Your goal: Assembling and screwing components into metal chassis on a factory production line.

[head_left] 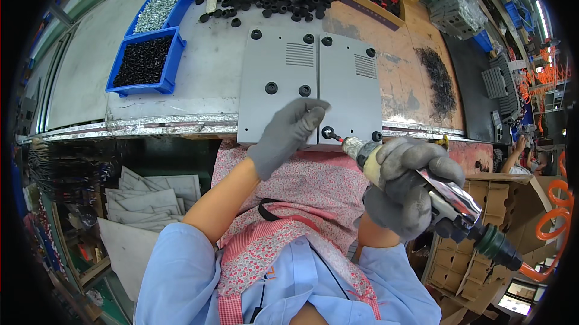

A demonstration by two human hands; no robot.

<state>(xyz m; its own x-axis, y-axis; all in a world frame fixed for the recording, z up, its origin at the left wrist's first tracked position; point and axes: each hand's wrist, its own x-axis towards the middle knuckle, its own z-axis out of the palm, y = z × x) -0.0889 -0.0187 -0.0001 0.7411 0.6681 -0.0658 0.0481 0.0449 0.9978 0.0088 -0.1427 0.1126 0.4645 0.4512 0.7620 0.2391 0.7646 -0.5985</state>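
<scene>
Right grip around one screwdriver, two panels.

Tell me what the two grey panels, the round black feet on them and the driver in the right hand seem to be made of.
Grey panels: probably sheet metal with a matte grey coat, going by the thin flat edges and punched vent slots. Round black feet: dull black, likely rubber or soft plastic. Driver in the right hand: polished metal body that throws bright reflections, with a black fitting and orange hose at its rear. The left hand rests on the panels.

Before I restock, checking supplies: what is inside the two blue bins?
The nearer blue bin holds small black parts; the farther blue bin holds silvery hardware. Whatever lies beneath each top layer is hidden.
</scene>
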